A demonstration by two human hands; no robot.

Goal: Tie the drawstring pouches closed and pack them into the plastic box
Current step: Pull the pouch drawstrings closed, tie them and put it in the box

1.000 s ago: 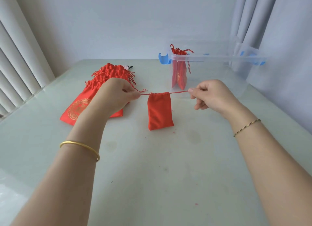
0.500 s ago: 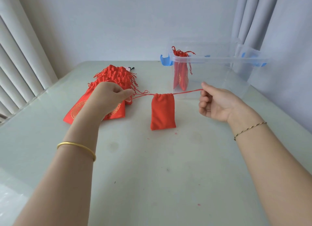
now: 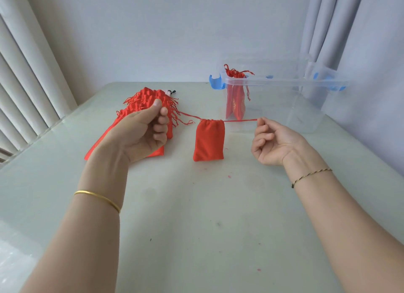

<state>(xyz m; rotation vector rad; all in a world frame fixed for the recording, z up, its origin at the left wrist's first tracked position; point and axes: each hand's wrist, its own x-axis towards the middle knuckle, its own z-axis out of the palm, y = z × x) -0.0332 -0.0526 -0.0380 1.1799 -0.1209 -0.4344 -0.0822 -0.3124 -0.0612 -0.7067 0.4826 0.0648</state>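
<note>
A small red drawstring pouch (image 3: 208,140) hangs between my hands with its mouth gathered tight and its bottom on the table. My left hand (image 3: 143,135) pinches the left end of its red drawstring (image 3: 239,120), palm turned toward me. My right hand (image 3: 272,140) pinches the right end of that cord, palm up. Behind my left hand lies a pile of red pouches (image 3: 144,105) with loose strings. The clear plastic box (image 3: 303,102) with blue latches stands at the back right and holds several tied red pouches (image 3: 236,95) at its left end.
The pale table (image 3: 196,216) runs to a white wall behind. Vertical blinds (image 3: 26,91) hang at the left and a grey curtain (image 3: 349,34) hangs at the right behind the box. Small red specks dot the tabletop.
Both hands have moved apart, pulling the drawstring taut and gathering the pouch mouth. My left hand has turned its palm toward me and my right hand has rolled palm up.
</note>
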